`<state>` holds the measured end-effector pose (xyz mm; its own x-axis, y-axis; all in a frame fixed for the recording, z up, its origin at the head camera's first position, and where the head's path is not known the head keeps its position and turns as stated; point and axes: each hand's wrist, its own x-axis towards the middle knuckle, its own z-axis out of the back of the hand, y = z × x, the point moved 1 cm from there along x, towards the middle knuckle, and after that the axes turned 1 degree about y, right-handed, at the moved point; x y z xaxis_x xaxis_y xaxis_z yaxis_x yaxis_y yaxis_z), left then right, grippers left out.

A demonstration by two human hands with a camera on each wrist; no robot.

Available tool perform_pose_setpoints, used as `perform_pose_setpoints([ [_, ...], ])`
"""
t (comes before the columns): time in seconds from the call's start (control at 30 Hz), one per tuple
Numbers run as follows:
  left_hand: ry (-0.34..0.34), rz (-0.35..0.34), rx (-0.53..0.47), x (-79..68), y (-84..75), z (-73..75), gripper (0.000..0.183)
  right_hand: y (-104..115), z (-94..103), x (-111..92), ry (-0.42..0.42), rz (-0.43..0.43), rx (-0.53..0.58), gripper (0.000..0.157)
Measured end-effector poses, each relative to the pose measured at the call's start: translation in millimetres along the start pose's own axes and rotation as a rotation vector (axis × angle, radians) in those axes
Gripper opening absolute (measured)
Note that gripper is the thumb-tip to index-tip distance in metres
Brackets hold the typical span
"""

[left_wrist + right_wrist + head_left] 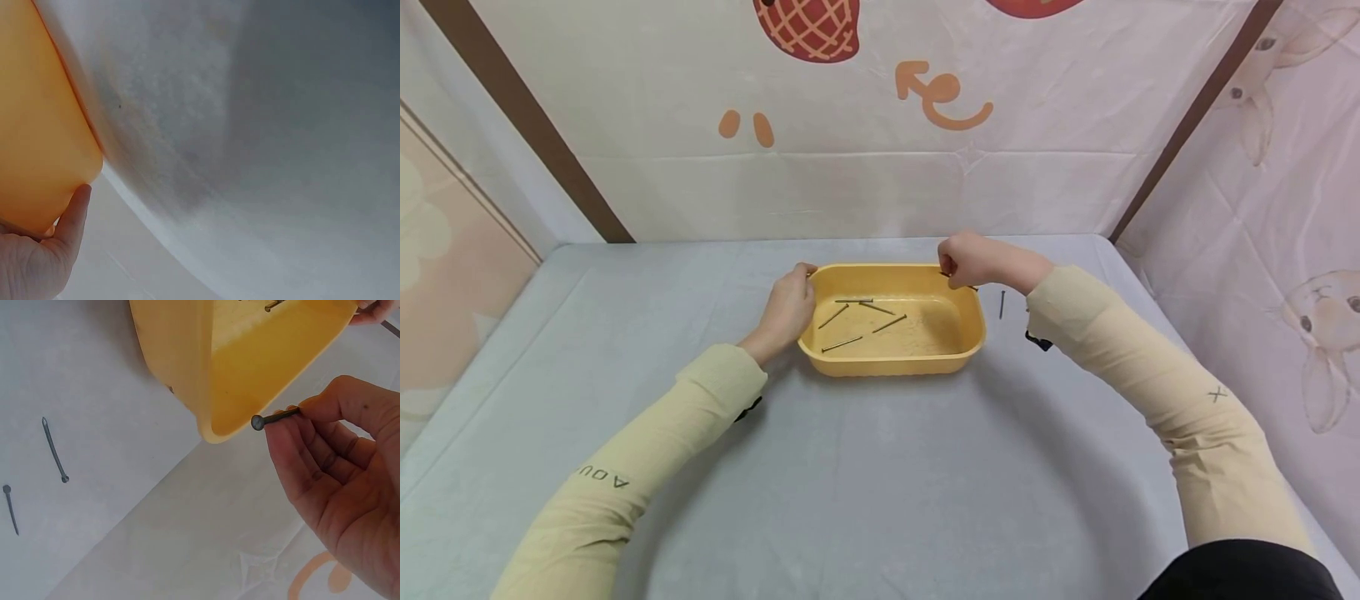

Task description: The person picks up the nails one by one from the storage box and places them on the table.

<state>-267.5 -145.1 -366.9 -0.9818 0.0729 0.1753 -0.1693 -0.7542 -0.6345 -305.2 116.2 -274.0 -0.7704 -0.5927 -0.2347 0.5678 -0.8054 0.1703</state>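
Note:
A yellow plastic basin (pixel 891 367) sits toward the far side of the table, with several nails (pixel 890 323) scattered over its floor. At its left end my left hand (pixel 788 304) grips the rim, and one finger (pixel 76 215) lies against the outer wall in the left wrist view. Over the far right corner of the basin, my right hand (pixel 972 260) pinches a nail (pixel 274 419) between thumb and fingertips. The head of this nail sticks out past the fingers, near the basin's rim in the right wrist view.
Two more nails lie on the table right of the basin: one nail (pixel 55 450) and a second nail (pixel 11 509) beside it, partly hidden by the right sleeve in the head view. A pale cloth covers the table (pixel 880 483). Printed curtains (pixel 850 192) hang behind it and at both sides.

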Motion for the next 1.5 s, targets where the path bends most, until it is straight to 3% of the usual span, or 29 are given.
perform_pose_setpoints([
  [0.87, 0.019, 0.023, 0.01, 0.0, 0.3, -0.2, 0.036, -37, -9.2, -22, -0.111, -0.053, 0.168, 0.012],
  [1.5, 0.018, 0.008, 0.019, 0.5, -1.2, 0.2, 0.036, -62, -26.7, -36, -0.068, -0.154, 0.245, 0.012],
])
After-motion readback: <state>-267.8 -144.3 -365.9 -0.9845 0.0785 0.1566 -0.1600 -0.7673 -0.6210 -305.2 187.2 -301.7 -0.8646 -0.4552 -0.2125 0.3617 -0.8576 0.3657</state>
